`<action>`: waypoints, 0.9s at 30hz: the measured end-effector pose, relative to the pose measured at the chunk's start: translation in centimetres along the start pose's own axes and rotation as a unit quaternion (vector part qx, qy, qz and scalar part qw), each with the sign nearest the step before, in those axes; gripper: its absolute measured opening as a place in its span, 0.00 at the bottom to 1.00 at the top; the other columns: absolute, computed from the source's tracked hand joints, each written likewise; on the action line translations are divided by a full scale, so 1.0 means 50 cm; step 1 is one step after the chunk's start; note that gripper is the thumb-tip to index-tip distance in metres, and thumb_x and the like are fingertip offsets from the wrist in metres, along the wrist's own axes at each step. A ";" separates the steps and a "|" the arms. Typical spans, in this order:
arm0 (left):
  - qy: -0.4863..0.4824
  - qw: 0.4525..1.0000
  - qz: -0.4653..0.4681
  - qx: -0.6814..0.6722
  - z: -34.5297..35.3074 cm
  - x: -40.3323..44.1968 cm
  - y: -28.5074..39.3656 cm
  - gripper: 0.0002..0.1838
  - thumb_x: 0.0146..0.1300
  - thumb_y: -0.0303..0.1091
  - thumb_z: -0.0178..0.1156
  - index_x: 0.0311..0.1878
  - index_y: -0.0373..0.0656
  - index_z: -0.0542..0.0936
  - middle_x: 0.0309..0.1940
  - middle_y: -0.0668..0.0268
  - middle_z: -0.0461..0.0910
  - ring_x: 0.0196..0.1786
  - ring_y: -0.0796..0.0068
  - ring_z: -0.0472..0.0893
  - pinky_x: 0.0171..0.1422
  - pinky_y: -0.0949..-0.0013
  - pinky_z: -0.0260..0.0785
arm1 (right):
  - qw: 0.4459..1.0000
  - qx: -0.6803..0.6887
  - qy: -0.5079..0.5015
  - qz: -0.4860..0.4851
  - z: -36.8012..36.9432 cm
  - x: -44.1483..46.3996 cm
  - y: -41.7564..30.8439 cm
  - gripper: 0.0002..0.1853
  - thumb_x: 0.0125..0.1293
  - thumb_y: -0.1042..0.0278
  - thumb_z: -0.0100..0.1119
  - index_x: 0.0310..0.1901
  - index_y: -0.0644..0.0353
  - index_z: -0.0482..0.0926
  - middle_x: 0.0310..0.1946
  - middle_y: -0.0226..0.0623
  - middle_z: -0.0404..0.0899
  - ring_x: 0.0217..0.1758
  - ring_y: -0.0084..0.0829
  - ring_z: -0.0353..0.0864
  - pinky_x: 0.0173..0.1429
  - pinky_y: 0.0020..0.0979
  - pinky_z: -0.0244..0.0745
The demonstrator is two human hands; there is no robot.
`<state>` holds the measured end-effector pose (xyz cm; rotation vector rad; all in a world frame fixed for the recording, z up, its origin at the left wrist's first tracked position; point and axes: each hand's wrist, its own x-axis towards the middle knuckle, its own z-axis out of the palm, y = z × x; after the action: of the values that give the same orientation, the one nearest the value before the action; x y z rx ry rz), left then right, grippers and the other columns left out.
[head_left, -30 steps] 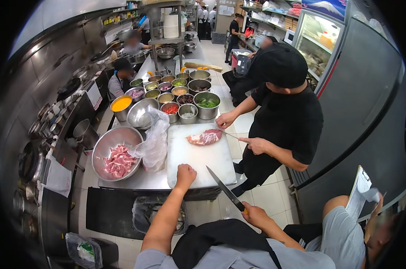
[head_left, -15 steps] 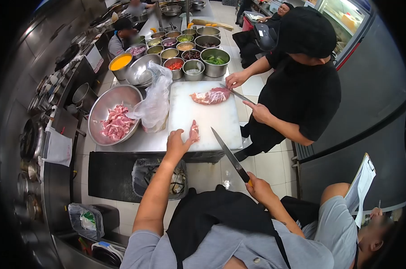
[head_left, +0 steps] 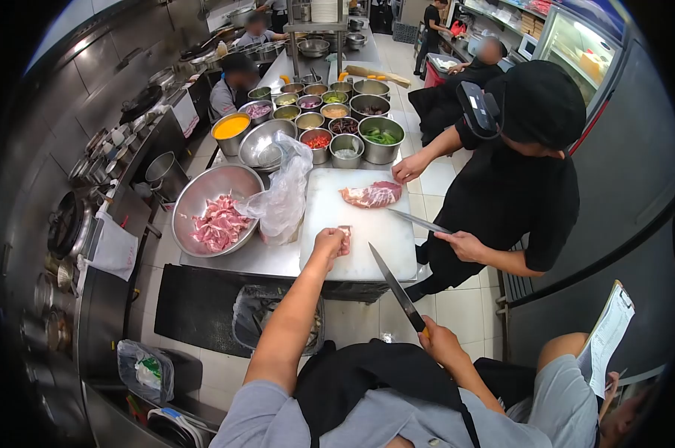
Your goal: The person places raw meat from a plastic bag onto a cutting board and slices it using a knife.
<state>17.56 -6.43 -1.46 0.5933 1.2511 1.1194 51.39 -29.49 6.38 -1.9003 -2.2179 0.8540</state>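
Note:
My left hand is closed on a small piece of raw meat at the left part of the white cutting board; the fingers partly hide the meat. My right hand grips the yellow handle of a large kitchen knife. Its blade points up and left, with the tip over the board's lower part. Farther up the board lies a bigger chunk of raw meat. A co-worker in black holds another knife beside that chunk, their other hand near its right end.
Left of the board are a crumpled plastic bag and a steel bowl of cut meat. Several steel containers of ingredients, among them green peppers, stand behind. Below is a lined bin. A person with a clipboard is at right.
My left hand has closed on the small meat piece, which lay beside its fingers before. The co-worker's knife has moved down, away from the big chunk's end. The whole view has shifted.

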 end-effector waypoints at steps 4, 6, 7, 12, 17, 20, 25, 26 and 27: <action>0.063 0.984 0.150 0.076 0.037 -0.059 0.068 0.11 0.70 0.32 0.59 0.51 0.38 0.76 0.32 0.63 0.84 0.29 0.79 0.82 0.32 0.72 0.77 | 1.000 0.000 0.009 -0.007 0.008 0.001 0.008 0.28 0.71 0.62 0.63 0.70 0.62 0.72 0.37 0.58 0.86 0.43 0.60 0.87 0.49 0.54 0.81; 0.017 0.982 0.148 0.112 0.022 -0.057 0.044 0.12 0.69 0.35 0.61 0.50 0.36 0.79 0.31 0.60 0.85 0.30 0.73 0.84 0.35 0.68 0.78 | 1.000 0.002 0.017 -0.015 0.011 0.008 0.017 0.28 0.71 0.62 0.63 0.70 0.62 0.72 0.37 0.58 0.86 0.43 0.60 0.87 0.48 0.54 0.81; -0.007 0.981 0.142 0.130 0.009 -0.062 0.022 0.13 0.69 0.36 0.62 0.49 0.36 0.80 0.31 0.59 0.86 0.30 0.71 0.85 0.36 0.66 0.79 | 1.000 0.004 0.017 -0.015 0.011 0.003 0.021 0.28 0.71 0.62 0.63 0.70 0.62 0.72 0.37 0.58 0.86 0.43 0.60 0.87 0.48 0.54 0.81; 0.037 0.855 0.203 0.475 -0.080 -0.101 -0.061 0.19 0.64 0.42 0.67 0.49 0.34 0.85 0.35 0.48 0.87 0.40 0.49 0.88 0.50 0.52 0.79 | 0.998 0.050 0.029 -0.024 0.000 0.002 0.016 0.27 0.71 0.62 0.65 0.68 0.62 0.74 0.36 0.58 0.86 0.41 0.61 0.86 0.46 0.52 0.81; 0.083 0.849 0.292 0.433 -0.071 -0.118 -0.075 0.15 0.64 0.33 0.68 0.50 0.35 0.83 0.39 0.50 0.84 0.44 0.48 0.85 0.51 0.52 0.77 | 0.988 0.150 -0.008 -0.026 -0.023 0.013 -0.005 0.27 0.73 0.63 0.65 0.69 0.63 0.74 0.35 0.56 0.86 0.35 0.53 0.87 0.42 0.45 0.81; 0.087 0.837 0.353 0.410 -0.044 -0.120 -0.086 0.15 0.63 0.30 0.68 0.51 0.37 0.82 0.41 0.52 0.82 0.46 0.48 0.82 0.53 0.51 0.75 | 0.982 0.186 -0.011 -0.045 -0.011 0.025 -0.001 0.27 0.73 0.64 0.65 0.71 0.62 0.73 0.32 0.51 0.84 0.29 0.44 0.85 0.38 0.40 0.80; 0.079 0.800 0.469 0.366 -0.025 -0.089 -0.093 0.15 0.61 0.28 0.68 0.51 0.39 0.81 0.41 0.54 0.81 0.48 0.48 0.80 0.55 0.49 0.73 | 0.976 0.211 -0.055 -0.017 -0.037 0.030 -0.036 0.29 0.74 0.64 0.65 0.73 0.62 0.72 0.28 0.42 0.81 0.24 0.32 0.78 0.33 0.35 0.77; 0.070 0.796 0.476 0.367 -0.025 -0.081 -0.097 0.15 0.61 0.27 0.68 0.51 0.39 0.81 0.41 0.54 0.80 0.48 0.48 0.80 0.55 0.49 0.72 | 0.975 0.213 -0.063 -0.012 -0.044 0.030 -0.044 0.29 0.74 0.64 0.65 0.73 0.62 0.72 0.27 0.40 0.80 0.23 0.31 0.77 0.33 0.34 0.76; 0.062 0.792 0.483 0.368 -0.023 -0.081 -0.095 0.15 0.61 0.27 0.68 0.51 0.39 0.81 0.41 0.54 0.80 0.47 0.48 0.80 0.55 0.49 0.72 | 0.974 0.215 -0.073 -0.007 -0.048 0.030 -0.048 0.29 0.74 0.64 0.65 0.73 0.62 0.72 0.27 0.39 0.80 0.23 0.29 0.76 0.32 0.33 0.75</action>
<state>18.37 -12.16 -4.10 1.9437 1.5261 1.4676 49.95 -27.44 9.10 -1.6580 -1.9060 1.3785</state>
